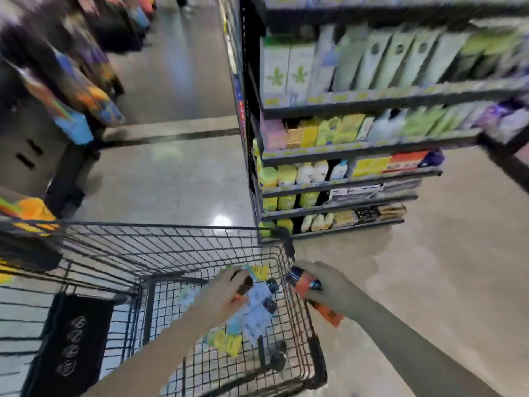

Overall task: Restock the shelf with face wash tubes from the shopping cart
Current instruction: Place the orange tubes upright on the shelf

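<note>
The cart in front of me is thin dark metal wire with a matt coating, and its corners carry thick black plastic bumpers. A black cloth-like panel hangs on its side — dull, with pale print. The tube in my right hand looks like smooth, glossy plastic, orange and dark blue. The floor is polished and stone-like — it throws back bright glare. The shelves look like dark matt metal.

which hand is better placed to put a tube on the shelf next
Right, probably. The right hand already holds an orange tube outside the cart, on the shelf side; the left hand is inside the cart.
</note>
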Tool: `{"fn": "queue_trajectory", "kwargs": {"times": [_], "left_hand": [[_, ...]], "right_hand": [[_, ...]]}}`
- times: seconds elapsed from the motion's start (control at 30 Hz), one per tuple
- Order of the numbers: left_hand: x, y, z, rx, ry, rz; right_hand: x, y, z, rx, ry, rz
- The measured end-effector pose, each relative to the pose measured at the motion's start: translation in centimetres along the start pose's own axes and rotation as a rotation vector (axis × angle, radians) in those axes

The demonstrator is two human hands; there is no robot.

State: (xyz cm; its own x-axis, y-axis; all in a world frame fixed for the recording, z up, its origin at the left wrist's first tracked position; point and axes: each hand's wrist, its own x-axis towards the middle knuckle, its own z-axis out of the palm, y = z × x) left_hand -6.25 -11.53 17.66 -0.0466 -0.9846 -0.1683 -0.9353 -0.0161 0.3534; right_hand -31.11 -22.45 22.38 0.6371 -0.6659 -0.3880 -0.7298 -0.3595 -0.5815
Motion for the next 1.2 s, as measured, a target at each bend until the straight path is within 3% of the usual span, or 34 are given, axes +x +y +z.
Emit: {"fn": "queue_trajectory", "kwargs": {"times": [0.67, 0.87, 1.2], "left_hand": [[24.9, 40.4, -6.2, -0.071, 0.383, 0.194], [32.0, 46.3, -10.2, -0.042, 0.478, 0.319], [47.4, 50.4, -18.9, -0.032, 0.641, 0.376]], "right_hand": [[-16.5, 29.0, -31.3, 0.06, 0.452, -0.011], [-15.9, 32.0, -40.8, 0.032, 0.538, -0.047], [-7.7, 34.3, -60.2, -0.149, 0.689, -0.195]]}}
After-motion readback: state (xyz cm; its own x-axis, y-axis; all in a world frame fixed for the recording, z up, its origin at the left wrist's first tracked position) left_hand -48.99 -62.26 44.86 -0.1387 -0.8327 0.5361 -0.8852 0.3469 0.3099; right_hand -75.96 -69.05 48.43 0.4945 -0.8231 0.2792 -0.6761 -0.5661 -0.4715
